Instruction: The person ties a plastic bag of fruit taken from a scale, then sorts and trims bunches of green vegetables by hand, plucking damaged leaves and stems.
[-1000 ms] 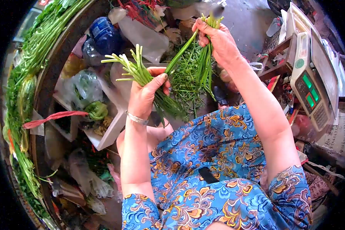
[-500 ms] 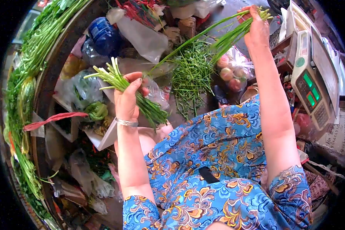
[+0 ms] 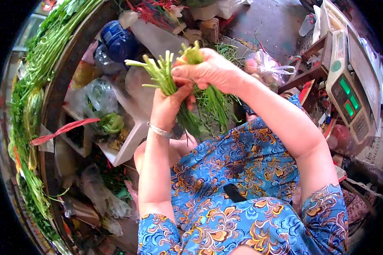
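Note:
My left hand (image 3: 168, 106) is wrapped round a bunch of thin green vegetable stems (image 3: 161, 73), their pale cut ends pointing up and the darker green ends hanging below. Close against it, my right hand (image 3: 212, 73) grips a second bunch of the same stems (image 3: 218, 109), which droops beneath the palm. The fingers of both hands meet or nearly meet, so where one bunch ends and the other begins is partly hidden. Behind and below the hands lies a loose pile of thin green stems (image 3: 230, 53), largely covered by the right hand and arm.
A digital scale (image 3: 342, 93) with lit green figures stands at the right. Near it is a clear bag of round reddish produce (image 3: 268, 68). On the left are a blue-wrapped water bottle (image 3: 118, 40), a white box edge (image 3: 130, 146), plastic bags and a ledge of long greens (image 3: 51, 59).
My right hand has come down and left from the upper right, bringing its stems beside the left bunch. My left hand has shifted slightly right, still holding its bunch.

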A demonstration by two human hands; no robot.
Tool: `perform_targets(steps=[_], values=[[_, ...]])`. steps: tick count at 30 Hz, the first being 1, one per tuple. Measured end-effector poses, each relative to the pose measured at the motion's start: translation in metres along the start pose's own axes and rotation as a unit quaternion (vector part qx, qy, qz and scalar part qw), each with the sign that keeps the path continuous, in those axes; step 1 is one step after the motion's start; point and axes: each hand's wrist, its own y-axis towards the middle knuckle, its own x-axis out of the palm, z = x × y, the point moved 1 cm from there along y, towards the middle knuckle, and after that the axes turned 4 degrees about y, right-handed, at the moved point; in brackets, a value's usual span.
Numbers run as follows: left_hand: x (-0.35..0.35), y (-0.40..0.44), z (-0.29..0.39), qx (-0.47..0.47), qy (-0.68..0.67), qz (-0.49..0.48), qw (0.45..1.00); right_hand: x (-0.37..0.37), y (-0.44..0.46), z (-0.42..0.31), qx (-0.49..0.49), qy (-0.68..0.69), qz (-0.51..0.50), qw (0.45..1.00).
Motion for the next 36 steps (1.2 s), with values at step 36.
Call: perform_targets(steps=[36], values=[[-0.055,-0.013,-0.003,0.047,-0.005,0.146,0.988,-0.140,-0.008,-0.038,-0.232,0.157,0.254,0.926]])
